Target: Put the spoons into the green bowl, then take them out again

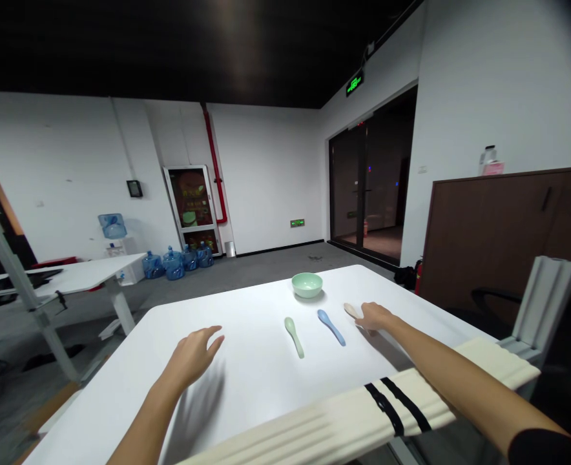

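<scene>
My right hand (375,317) has its fingers closed on a beige spoon (351,310), whose bowl end pokes out to the left; the handle is mostly hidden by the hand. Left of it a blue spoon (331,327) lies on the white table (251,361), and further left a green spoon (294,337). Behind the spoons stands a light green bowl (307,285), upright. My left hand (196,352) hovers over the left part of the table with thumb and fingers apart, holding nothing.
A cream padded strip (324,429) with black tape runs along the table's near edge. A metal profile post (547,303) rises at the right corner. Beyond are a brown cabinet (498,239), another white table (101,271) and several blue water bottles (173,263).
</scene>
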Tool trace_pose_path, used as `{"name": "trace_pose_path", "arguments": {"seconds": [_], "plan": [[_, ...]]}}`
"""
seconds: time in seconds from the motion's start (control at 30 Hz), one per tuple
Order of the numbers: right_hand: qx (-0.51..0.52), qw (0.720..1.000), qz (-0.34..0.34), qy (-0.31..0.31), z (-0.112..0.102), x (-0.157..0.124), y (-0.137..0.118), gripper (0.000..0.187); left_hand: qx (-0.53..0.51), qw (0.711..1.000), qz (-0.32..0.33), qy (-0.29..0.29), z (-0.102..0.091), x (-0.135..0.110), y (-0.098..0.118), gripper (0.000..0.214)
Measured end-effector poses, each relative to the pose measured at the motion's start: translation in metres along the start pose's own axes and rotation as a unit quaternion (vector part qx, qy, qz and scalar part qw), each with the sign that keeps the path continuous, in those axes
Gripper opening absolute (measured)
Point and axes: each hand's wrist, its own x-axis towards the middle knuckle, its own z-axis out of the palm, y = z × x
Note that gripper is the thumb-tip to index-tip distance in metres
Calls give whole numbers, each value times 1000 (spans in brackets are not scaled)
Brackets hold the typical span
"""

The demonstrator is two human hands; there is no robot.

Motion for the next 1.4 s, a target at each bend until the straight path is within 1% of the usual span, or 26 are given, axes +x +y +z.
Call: {"name": "trace_pose_path", "arguments": {"seconds": [0.17, 0.3, 0.4, 0.53, 0.67, 0.77, 0.93, 1.1, 1.23, 1.4], "plan": [[23, 1000, 5, -18, 6, 3, 2, 32, -6, 1000, 1, 2, -1, -1, 2, 57], [34, 999, 21, -4, 4, 4, -3, 33, -9, 1000, 2, 2, 0, 0, 0, 56], [47, 999, 26, 3, -6, 6, -9, 30, -12, 1000, 3, 1, -1, 1, -1, 56], [68, 997, 19, 21, -29, 19, -22, 25, -13, 1000, 4, -5, -2, 1, 1, 56], [68, 995, 19, 66, -47, 43, -43, 30, -20, 1000, 7, -5, -2, 0, 1, 54], [64, 993, 23, 101, -52, 66, -62, 33, -24, 1000, 6, -6, -2, 2, 1, 53], [81, 989, 8, 121, -46, 97, -95, 31, -33, 999, 0, -19, -3, 5, 5, 51], [95, 989, 6, 117, -34, 119, -119, 30, -30, 999, -11, -24, -3, 5, 4, 50], [99, 988, 7, 115, -27, 132, -129, 32, -27, 999, -25, -27, -5, 6, 3, 50], [111, 987, 17, 114, -19, 143, -132, 36, -29, 999, -29, -26, -5, 8, 3, 51]]}}
